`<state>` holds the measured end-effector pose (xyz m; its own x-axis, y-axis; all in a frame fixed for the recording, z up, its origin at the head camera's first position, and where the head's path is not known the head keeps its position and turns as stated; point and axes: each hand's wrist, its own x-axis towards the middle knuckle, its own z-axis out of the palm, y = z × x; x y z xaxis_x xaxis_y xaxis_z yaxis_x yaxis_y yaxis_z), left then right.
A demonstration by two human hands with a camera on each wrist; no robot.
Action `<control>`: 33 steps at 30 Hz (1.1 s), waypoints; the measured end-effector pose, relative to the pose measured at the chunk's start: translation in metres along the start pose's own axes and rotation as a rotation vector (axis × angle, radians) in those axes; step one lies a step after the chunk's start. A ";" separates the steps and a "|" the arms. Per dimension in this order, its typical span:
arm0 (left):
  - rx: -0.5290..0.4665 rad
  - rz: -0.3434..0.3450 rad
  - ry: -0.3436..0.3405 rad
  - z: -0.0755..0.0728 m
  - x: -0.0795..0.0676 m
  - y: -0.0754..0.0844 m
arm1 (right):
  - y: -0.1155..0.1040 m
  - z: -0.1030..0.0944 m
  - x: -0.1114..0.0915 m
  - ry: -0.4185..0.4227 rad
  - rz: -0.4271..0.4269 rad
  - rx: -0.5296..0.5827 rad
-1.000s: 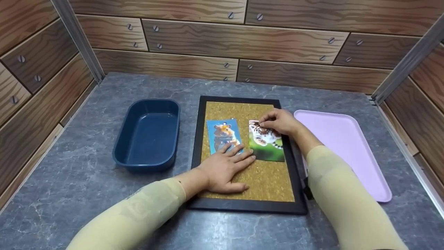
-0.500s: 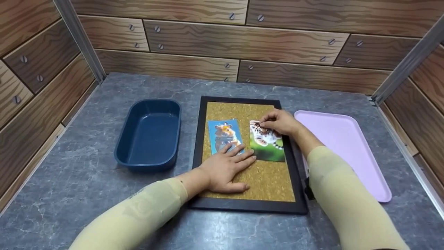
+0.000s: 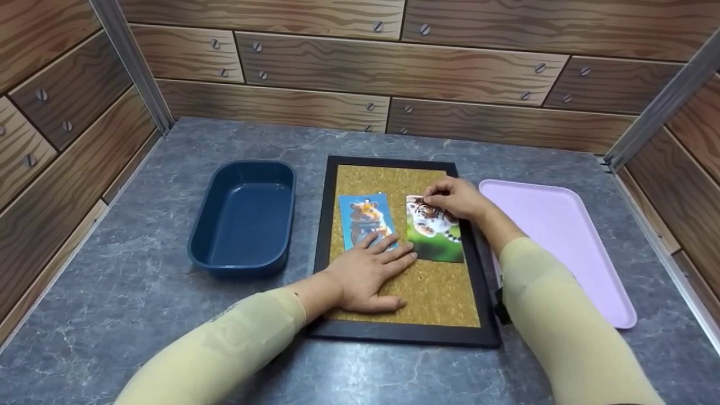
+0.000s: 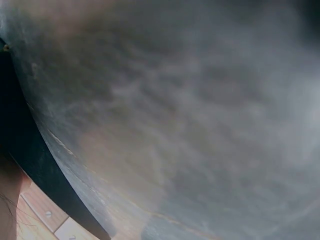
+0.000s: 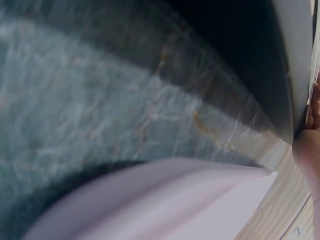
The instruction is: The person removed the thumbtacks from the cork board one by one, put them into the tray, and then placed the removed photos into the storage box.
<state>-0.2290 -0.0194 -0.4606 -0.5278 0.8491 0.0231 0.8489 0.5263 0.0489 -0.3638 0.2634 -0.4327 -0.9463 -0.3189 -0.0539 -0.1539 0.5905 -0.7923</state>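
Note:
A cork board (image 3: 388, 177) in a black frame lies flat on the table. On its left half is a hamster picture (image 3: 364, 216) on blue, with a small pin-like dot (image 3: 367, 201) near its top. Beside it lies a tiger picture (image 3: 436, 244). My left hand (image 3: 364, 278) rests spread on the cork, its fingertips over the hamster picture's lower end. At the tiger picture's upper edge, my right hand (image 3: 457, 198) has curled fingers and a thumb pinched together. Whatever small thing lies between those fingertips is hidden. Both wrist views mostly miss the fingers.
To the left stands a deep blue bin (image 3: 242, 219). A flat lilac tray (image 3: 562, 247) lies on the right, partly under the right forearm. Plank-patterned walls (image 3: 365, 62) enclose the grey marbled table (image 3: 124, 253) at the back and sides.
The whole head view has shifted slightly to the right. Both hands and both pictures hold the same places on the board.

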 end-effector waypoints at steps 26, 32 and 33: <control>0.012 -0.013 -0.024 0.001 0.001 0.000 | -0.003 -0.002 0.000 -0.002 0.065 0.139; 0.009 -0.013 -0.022 0.000 0.001 -0.001 | -0.005 -0.004 0.000 0.025 0.018 0.154; 0.010 -0.014 -0.020 -0.001 0.001 -0.001 | -0.006 -0.004 0.000 0.031 0.001 0.160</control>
<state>-0.2304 -0.0190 -0.4600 -0.5389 0.8424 0.0025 0.8418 0.5384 0.0396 -0.3639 0.2631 -0.4255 -0.9551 -0.2938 -0.0379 -0.1081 0.4646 -0.8789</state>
